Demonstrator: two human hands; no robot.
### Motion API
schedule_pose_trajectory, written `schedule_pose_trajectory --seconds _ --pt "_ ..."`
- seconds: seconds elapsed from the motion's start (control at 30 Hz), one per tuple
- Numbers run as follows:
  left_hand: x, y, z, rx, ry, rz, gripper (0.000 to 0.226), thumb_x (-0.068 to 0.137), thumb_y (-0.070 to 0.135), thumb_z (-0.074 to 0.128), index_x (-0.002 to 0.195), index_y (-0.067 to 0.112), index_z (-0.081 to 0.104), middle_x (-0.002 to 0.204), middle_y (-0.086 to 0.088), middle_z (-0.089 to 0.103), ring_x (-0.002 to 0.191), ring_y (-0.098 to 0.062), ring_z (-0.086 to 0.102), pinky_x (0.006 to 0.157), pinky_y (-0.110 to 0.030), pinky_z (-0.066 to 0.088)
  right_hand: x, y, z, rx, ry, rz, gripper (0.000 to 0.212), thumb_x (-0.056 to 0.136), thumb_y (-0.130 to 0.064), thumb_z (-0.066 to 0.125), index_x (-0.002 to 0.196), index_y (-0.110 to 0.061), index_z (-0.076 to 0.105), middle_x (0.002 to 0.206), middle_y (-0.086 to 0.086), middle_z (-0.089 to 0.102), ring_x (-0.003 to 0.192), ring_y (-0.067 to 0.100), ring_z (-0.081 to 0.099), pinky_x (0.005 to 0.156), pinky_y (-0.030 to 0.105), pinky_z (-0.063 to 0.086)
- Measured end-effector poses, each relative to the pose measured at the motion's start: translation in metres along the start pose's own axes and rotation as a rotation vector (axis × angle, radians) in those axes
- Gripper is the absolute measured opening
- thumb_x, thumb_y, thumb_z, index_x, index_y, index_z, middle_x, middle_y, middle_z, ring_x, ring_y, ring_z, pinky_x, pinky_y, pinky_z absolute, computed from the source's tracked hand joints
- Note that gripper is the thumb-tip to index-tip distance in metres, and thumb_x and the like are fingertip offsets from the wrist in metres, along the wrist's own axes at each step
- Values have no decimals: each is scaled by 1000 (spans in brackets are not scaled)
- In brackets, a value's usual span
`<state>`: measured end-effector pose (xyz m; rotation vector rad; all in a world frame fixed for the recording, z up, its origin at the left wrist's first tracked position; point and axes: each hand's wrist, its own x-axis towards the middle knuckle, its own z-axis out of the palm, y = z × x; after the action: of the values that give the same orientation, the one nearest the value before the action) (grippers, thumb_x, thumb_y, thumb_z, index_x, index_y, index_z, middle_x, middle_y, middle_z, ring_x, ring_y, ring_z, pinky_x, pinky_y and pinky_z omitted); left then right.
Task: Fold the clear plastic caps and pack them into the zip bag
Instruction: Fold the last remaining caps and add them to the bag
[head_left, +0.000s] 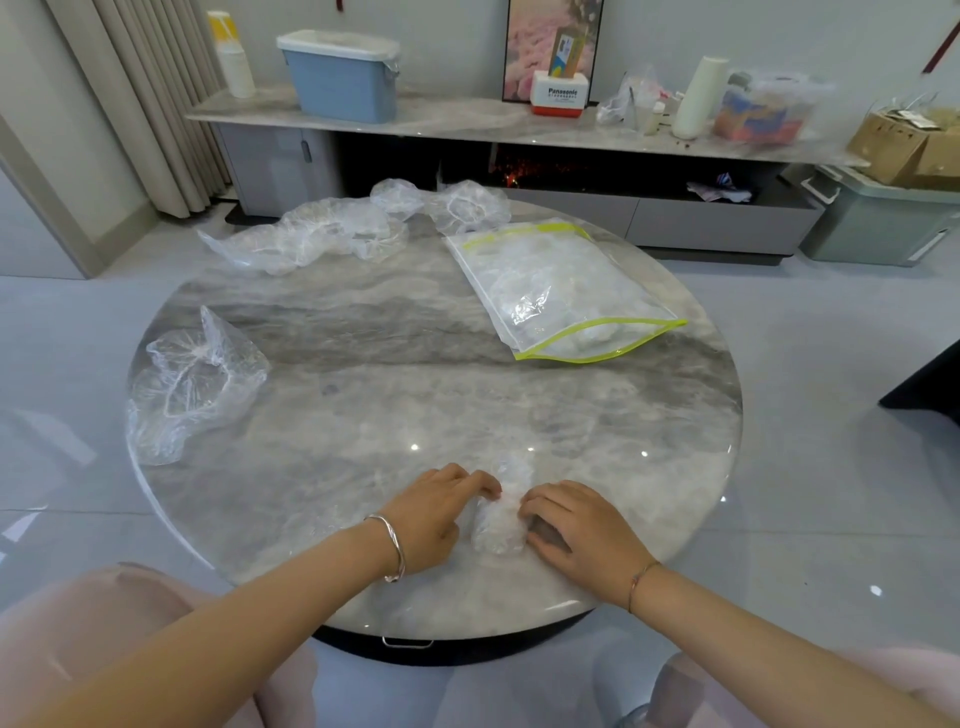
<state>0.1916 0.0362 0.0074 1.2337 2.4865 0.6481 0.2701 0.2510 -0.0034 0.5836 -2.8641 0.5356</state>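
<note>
Head view shows your left hand (441, 514) and right hand (582, 530) both pinching a narrow folded cap (501, 519) with curled fingers, well on your side of the zip bag (561, 291). That bag already holds several caps and its mouth gapes toward you. Still unfolded are a loose cap (197, 379) far left of the bag and a heap of caps (317, 234) beyond it, at the tabletop (363, 415) rim. Bare surface lies between your hands and the bag.

Grey-white marbling was noted on the table (363, 415); yellow-green edging was seen on the clear zip bag (561, 291), beyond the right hand (582, 530).
</note>
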Motion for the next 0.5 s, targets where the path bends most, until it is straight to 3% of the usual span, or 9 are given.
schedule_pose_trajectory --seconds 0.07,0.2,0.33,0.4,0.5 --pt "3 -2 -2 -12 16 11 58 76 0 46 128 25 45 122 16 51 114 -6 40 100 -18 28 3 0 2 34 26 46 16 84 -31 52 88 -21 65 92 -12 64 83 5 55 82 16 39" --pt "7 -4 0 -104 93 5 44 80 24 65 122 22 52 107 21 57 98 -3 46 92 -18 35 9 1 3 313 109 354 8 85 -20 64 81 -27 66 82 -16 65 83 4 58 85 22 43" --pt "15 5 5 -369 199 -200 23 85 27 67 105 26 55 78 18 62 85 -7 58 83 -21 45 16 2 1 568 167 648 18 81 -16 71 69 -28 65 74 -8 67 77 7 62 78 22 49" --pt "22 8 6 -451 238 -284 17 86 27 67 95 27 52 70 11 66 67 -2 55 73 -18 45 18 -1 0 616 183 707 17 79 -15 72 69 -25 63 71 -7 67 72 7 62 74 21 47" --pt "29 7 8 -465 279 -375 19 83 26 69 91 28 51 62 9 63 53 0 48 65 -16 41 20 -3 -1 551 234 609 15 81 -18 67 78 -28 57 78 -10 62 79 8 58 78 25 47"
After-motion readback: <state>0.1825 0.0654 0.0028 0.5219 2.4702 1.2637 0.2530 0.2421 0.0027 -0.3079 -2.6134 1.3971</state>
